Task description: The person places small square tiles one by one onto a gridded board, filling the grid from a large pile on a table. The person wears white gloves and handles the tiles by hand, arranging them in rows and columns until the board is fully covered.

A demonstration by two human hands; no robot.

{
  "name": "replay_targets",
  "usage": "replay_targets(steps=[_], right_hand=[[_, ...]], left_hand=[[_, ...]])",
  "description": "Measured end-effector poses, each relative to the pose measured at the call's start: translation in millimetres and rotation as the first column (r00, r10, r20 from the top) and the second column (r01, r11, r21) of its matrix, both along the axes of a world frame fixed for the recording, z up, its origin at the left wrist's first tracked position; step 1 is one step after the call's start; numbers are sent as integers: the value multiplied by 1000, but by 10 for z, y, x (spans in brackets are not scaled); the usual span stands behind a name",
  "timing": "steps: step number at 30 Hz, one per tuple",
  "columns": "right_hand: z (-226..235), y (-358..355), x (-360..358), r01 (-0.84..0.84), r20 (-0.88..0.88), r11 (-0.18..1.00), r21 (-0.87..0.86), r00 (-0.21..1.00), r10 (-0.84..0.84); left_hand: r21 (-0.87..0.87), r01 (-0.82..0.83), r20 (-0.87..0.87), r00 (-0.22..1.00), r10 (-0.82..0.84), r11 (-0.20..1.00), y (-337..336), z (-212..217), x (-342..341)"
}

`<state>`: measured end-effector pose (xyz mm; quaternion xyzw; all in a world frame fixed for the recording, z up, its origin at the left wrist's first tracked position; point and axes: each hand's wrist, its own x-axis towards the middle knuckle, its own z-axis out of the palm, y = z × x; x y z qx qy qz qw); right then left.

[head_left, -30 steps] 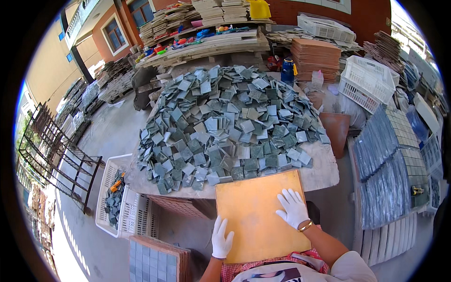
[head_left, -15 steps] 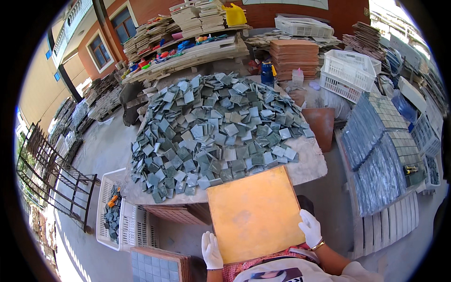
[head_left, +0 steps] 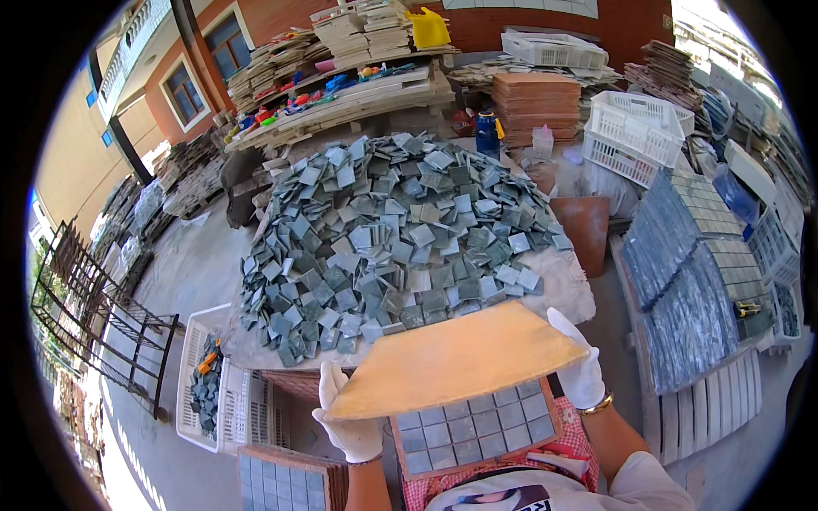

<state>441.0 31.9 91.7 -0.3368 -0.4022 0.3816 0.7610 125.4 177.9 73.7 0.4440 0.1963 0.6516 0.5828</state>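
A flat yellow-orange board (head_left: 460,353) is tilted up in front of me, its near edge raised. My left hand (head_left: 351,430), in a white glove, grips its near left corner. At the right corner my gloved right hand (head_left: 581,370) holds it, fingers up along the far side and thumb hidden. Under the board, on my lap, rests a reddish-brown tray (head_left: 555,415) with rows of square grey-green tiles (head_left: 464,431); the board hides its far part. Just beyond lies a large heap of loose square tiles (head_left: 383,230) on a table.
A white crate (head_left: 185,392) with loose tiles and an orange-handled tool (head_left: 207,362) stands at left. Nearer is a stack of tiled trays (head_left: 281,481). At right, tile sheets (head_left: 673,298) lie on a pallet (head_left: 699,413). A blue flask (head_left: 486,136) stands behind the heap.
The board has come up off the tray at its near edge, uncovering the tile rows. Both hands have risen and now grip its near corners.
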Motion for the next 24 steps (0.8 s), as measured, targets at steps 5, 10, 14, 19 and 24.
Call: replay_targets(steps=[5,10,14,19,24], right_hand=[[-533,1160,420,493,593,858,-148,738,-321],[-1077,1479,491,599,716,751,-276,650,-255],[-1284,1682,565,639,712,748,-178,609,-351],[-777,2223,816,530,574,765,-365,775,-263],[-933,2861,1240,599,725,616,-512,686,-65]], left_hand=[[91,-101,-100,989,110,991,1074,-122,523],[-78,-13,-570,821,-34,997,1481,-1257,517],[-124,-74,-476,880,6,989,1516,-1194,712],[-158,-36,-393,919,-29,987,1894,-522,998],[-164,27,-432,897,-96,986,2516,-456,1221]])
